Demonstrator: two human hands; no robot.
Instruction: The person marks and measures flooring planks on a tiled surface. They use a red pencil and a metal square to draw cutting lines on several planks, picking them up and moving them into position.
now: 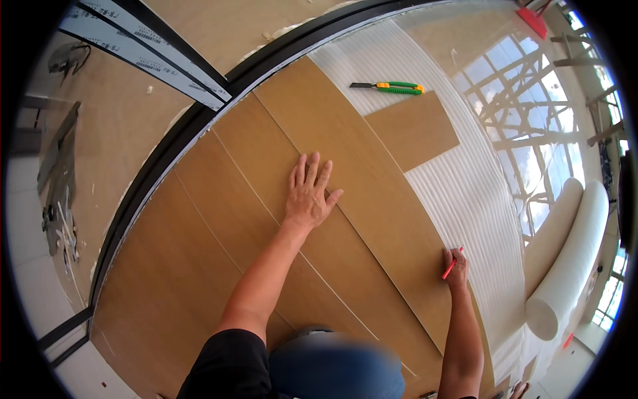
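My left hand [310, 201] lies flat with its fingers spread across the seam between two brown wood floor planks. The outermost plank [372, 173] runs diagonally, and a dark gap shows along part of its inner edge. At the plank's outer edge, my right hand [457, 271] is closed around a slim red pencil or pen [450, 267]; which of the two I cannot tell. Beyond that edge, a short cut piece of plank [417, 130] rests on white ribbed foam underlay [458, 193]. A green and yellow utility knife [392, 88], blade out, lies just past the piece.
A black frame [219, 106] borders the planks at the far left, with a film-covered post [166, 56] standing on it. Rolled white foam [573, 266] lies at right beside glossy, reflecting floor. A red dustpan-like object [532, 23] is at the far right.
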